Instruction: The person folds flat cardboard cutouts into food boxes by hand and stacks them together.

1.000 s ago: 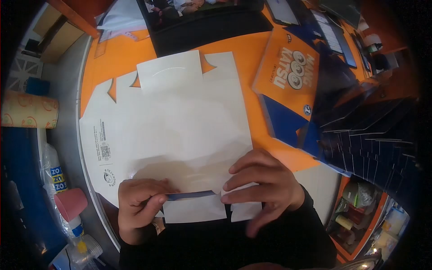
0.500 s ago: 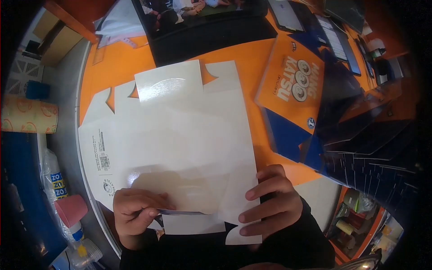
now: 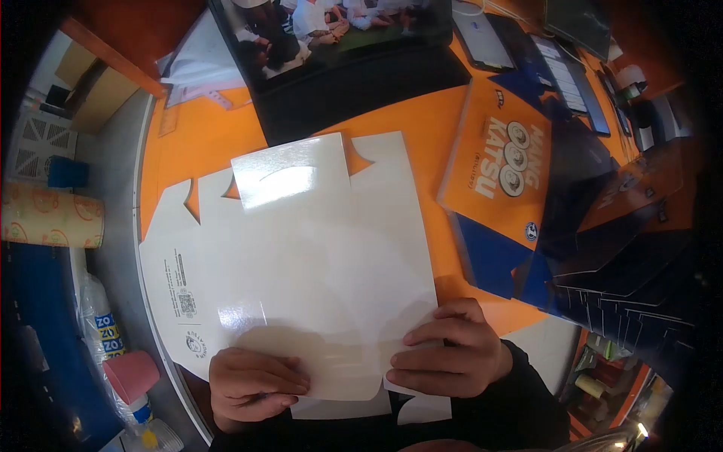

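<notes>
The white card sheet (image 3: 339, 256) lies blank side up across the near part of the orange table (image 3: 192, 143), its near edge at the person's body. Its notched edge and broad flap face the far side, while a printed panel runs along the left. I can't settle its long axis, as the hands cover part of the near end and the view bends the outlines. Glare whitens part of the flap. The printing sits sideways: a square code, a round emblem and lines too small for me to read.

The left hand (image 3: 256, 383) pinches the near edge, fingers on top and thumb below. The right hand (image 3: 450, 350) curls over the near right corner, its fingers slightly spread; its thumb is hidden, so I can't tell whether it pinches.

To the right lies an orange-and-blue printed card (image 3: 493, 169), "MANG KATSU" in pale letters turned sideways beside round emblems. Beyond it, dark card pieces (image 3: 610, 301) overlap and sink into shadow. At the far side stands a screen (image 3: 324, 30) showing seated people, its top cut off.

Left of the table are a pale patterned roll (image 3: 53, 216), a pink cup (image 3: 132, 375) and sleeved cups (image 3: 105, 331) marked "OZ", partly covered by the pink one.
</notes>
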The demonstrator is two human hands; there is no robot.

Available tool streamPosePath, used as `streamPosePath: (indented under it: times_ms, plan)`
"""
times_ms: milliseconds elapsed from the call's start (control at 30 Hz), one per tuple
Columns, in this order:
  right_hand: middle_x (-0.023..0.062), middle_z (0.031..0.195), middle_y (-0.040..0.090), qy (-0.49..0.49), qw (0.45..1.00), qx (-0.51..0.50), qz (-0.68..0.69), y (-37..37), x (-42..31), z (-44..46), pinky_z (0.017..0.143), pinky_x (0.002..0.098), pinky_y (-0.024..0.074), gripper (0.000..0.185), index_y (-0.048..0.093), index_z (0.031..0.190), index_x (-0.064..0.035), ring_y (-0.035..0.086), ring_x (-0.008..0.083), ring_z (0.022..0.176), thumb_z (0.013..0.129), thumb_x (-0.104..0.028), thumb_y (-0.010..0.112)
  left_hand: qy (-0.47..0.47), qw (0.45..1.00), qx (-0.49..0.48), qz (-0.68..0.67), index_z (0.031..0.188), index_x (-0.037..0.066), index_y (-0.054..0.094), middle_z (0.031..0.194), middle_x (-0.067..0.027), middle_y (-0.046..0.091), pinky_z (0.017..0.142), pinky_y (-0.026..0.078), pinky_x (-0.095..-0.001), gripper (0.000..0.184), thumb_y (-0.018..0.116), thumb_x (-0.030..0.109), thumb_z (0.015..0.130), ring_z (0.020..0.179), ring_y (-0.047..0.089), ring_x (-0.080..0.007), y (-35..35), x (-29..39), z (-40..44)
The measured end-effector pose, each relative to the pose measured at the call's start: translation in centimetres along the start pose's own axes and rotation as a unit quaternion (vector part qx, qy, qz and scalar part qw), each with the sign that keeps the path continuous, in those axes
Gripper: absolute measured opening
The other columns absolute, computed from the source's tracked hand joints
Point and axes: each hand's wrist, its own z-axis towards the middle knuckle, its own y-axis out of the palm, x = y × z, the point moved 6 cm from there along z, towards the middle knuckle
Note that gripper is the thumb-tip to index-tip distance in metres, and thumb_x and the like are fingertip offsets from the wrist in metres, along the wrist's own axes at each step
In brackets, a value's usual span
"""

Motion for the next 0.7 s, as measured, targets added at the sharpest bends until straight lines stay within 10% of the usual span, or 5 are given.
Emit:
streamPosePath:
  times_ms: [700]
  plan:
    - [-0.0051,0.094,0.070,-0.007,1.000,0.024,-0.007,-0.20,0.00,-0.06,0.075,0.0306,0.0482,0.015,0.075,0.093,-0.0166,0.064,0.0126,0.089,0.078,-0.022,0.073,0.007,0.997,0.067,0.033,0.082,0.001,0.074,0.069,-0.0104,0.065,0.056,0.052,-0.0269,0.010,0.075,0.006,0.074,0.063,0.067,-0.0207,-0.10,-0.07,-0.38]
